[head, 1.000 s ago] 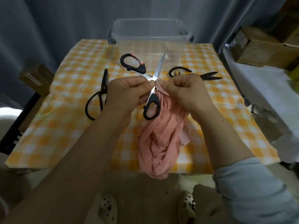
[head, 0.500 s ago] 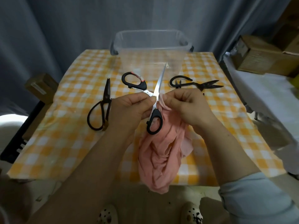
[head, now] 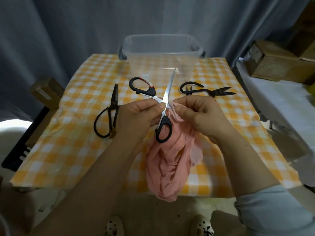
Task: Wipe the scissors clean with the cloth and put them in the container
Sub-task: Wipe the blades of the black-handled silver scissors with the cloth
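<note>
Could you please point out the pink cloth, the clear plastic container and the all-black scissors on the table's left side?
Pink cloth [head: 170, 167], head view, hanging folds.
Clear plastic container [head: 153, 63], head view, front wall.
All-black scissors [head: 114, 97], head view, closed blades.

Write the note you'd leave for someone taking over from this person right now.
Left hand grips the open scissors near the pivot; right hand pinches the pink cloth against a blade.
Clear container stands at the far edge of the tablecloth, no scissors inside.
Done: wiping begun.
Left: finish wiping, drop them in; left black scissors and right black scissors wait alongside.
</note>
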The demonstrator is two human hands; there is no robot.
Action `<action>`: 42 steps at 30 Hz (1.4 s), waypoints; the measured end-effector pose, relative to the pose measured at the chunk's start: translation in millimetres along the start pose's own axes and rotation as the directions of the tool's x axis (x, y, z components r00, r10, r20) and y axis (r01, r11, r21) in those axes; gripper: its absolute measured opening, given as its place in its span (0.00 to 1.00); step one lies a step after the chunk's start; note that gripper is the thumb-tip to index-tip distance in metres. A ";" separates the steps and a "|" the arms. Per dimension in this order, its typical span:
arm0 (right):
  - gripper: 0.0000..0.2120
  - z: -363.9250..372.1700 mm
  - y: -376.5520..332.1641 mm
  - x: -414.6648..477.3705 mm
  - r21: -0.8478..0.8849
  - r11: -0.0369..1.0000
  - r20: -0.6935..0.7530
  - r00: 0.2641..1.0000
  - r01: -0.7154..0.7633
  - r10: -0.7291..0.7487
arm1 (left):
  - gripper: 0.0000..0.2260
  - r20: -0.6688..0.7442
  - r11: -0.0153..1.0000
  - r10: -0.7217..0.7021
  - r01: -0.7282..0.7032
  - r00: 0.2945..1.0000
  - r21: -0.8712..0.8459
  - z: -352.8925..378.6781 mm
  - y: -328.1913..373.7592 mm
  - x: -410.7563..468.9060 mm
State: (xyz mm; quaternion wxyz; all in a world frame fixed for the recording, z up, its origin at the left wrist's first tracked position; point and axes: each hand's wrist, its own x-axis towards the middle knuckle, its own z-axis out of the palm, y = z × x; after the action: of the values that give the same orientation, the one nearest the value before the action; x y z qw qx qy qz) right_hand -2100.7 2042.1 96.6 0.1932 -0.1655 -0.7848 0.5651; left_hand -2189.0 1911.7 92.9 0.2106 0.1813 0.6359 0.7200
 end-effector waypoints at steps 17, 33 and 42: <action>0.12 4.2 2.0 -1.1 -0.001 1.000 -0.095 0.996 -0.006 0.005 | 0.04 -0.014 0.998 0.045 -0.044 0.999 0.039 0.4 0.2 -5.0; 0.11 -5.5 -2.7 -5.9 0.066 0.997 -0.069 0.996 -0.046 0.051 | 0.09 0.039 0.997 0.049 -0.051 0.998 0.049 1.9 1.7 -5.5; 0.12 -23.4 -3.8 -11.5 0.201 0.976 0.154 0.987 -0.080 0.050 | 0.10 0.033 0.999 0.028 -0.027 0.999 -0.018 -5.2 6.3 -1.8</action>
State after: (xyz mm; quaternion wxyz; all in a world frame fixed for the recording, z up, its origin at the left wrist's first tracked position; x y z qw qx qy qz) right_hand -2079.4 2054.7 105.6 0.1319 -0.1278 -0.7283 0.6602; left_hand -2190.6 1905.7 98.6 0.2127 0.2000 0.6233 0.7254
